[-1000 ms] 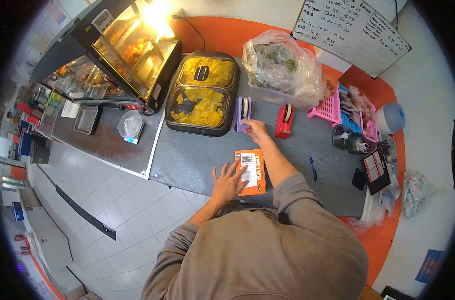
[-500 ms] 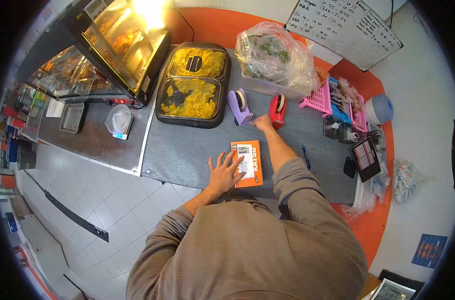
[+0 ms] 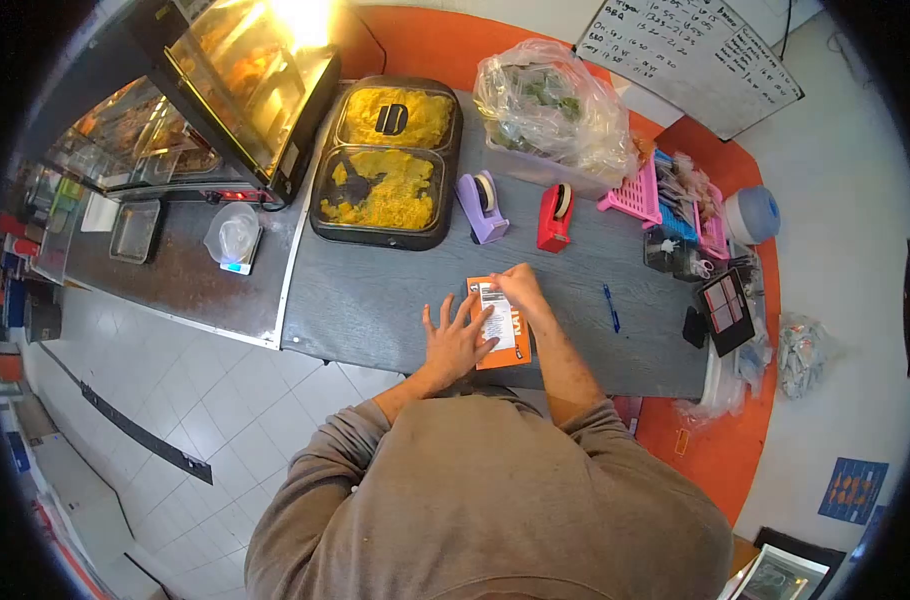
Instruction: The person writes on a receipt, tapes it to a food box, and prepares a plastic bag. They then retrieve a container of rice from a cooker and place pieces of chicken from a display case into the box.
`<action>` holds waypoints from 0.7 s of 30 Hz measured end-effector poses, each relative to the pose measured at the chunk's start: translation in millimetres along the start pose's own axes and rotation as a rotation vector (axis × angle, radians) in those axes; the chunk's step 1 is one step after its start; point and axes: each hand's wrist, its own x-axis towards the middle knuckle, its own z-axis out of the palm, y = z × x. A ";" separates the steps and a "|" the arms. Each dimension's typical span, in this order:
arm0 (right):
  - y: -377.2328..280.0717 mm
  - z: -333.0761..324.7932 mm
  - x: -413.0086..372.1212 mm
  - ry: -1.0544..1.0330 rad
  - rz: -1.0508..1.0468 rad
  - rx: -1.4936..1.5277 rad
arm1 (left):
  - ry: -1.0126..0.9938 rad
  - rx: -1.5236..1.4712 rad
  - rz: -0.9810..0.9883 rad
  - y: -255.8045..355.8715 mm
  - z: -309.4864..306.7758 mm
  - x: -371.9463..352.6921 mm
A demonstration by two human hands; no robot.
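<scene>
An orange box (image 3: 516,350) with a white printed label (image 3: 496,328) lies flat on the grey counter in front of me. Spread over its left side, my left hand (image 3: 454,348) presses down with its fingers apart, some of them on the label. Over the upper end of the label, my right hand (image 3: 522,291) has its fingers pinched together; whatever may be between them is too small to make out. Beyond the box stand a purple tape dispenser (image 3: 489,222) and a red tape dispenser (image 3: 554,225).
A black two-part heated tray (image 3: 375,238) of yellow food stands at the back left, beside a lit glass food warmer (image 3: 225,90). Behind the dispensers is a plastic tub (image 3: 545,168) with bagged greens. To the right are a blue pen (image 3: 612,308) and a pink basket (image 3: 637,197).
My right hand has come back from between the two tape dispensers to the top of the box, fingers pinched. My left hand stays spread on the box.
</scene>
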 end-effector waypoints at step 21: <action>-2.2 -32.2 92.8 0.355 -0.583 -0.026 | -0.043 0.012 -0.071 7.6 -2.3 -4.0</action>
